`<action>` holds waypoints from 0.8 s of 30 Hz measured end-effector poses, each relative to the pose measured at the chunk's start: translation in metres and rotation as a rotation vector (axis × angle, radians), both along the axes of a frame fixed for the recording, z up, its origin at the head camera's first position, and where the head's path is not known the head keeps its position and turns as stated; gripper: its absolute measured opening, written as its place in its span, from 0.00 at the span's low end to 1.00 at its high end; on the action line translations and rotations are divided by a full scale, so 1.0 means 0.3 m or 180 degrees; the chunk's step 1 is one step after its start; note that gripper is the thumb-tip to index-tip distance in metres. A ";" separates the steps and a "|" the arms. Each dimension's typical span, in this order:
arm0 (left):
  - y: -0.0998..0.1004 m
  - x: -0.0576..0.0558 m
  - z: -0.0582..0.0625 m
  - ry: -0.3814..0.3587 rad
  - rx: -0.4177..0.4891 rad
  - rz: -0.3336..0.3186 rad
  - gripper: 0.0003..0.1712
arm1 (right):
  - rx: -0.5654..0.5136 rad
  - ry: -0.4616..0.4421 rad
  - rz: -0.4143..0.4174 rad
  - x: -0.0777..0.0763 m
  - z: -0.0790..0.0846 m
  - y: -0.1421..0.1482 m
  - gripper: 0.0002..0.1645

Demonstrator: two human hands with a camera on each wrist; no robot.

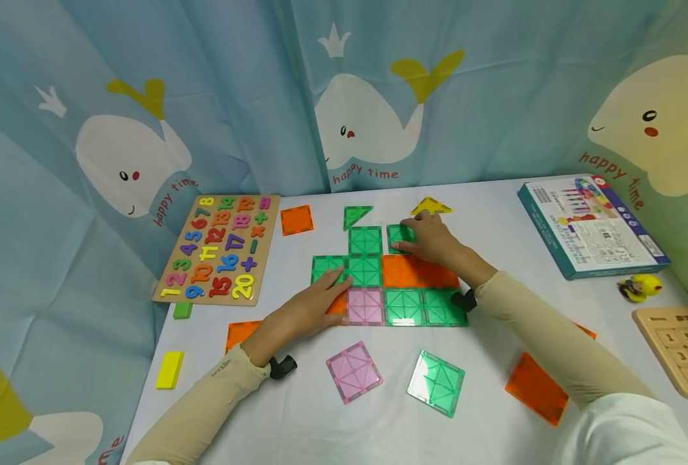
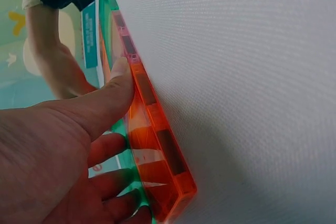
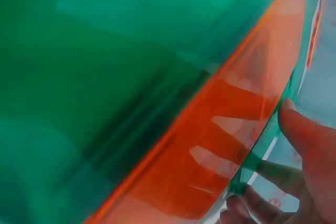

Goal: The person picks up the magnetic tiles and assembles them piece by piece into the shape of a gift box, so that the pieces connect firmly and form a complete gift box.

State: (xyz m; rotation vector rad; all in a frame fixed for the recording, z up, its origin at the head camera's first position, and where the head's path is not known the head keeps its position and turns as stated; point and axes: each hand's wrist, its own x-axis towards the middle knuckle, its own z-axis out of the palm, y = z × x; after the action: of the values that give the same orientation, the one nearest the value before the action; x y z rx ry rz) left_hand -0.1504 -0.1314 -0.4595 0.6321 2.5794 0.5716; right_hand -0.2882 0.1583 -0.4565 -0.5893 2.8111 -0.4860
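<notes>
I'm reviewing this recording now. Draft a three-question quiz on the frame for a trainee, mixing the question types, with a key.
1. True or false: in the head view, the yellow triangle lies nearer the box than the green triangle does.

2. Which holds the green square lying between the yellow triangle and the orange rectangle?
A) left grip
B) right grip
C) neither grip

3. How many pink squares show in the head view?

Key:
1. True.
2. B.
3. Two, one of them lying loose.
</notes>
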 end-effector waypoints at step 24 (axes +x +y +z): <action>0.006 -0.001 0.005 0.0041 -0.0006 -0.0011 0.49 | -0.0239 0.0542 0.0812 0.499 0.048 0.075 0.33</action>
State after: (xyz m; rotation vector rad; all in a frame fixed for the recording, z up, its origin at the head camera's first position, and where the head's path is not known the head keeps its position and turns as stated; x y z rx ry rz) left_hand -0.1506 -0.1296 -0.4579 0.6416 2.5901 0.5657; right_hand -0.1385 0.1808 -0.4420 -1.0343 2.8250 -0.5132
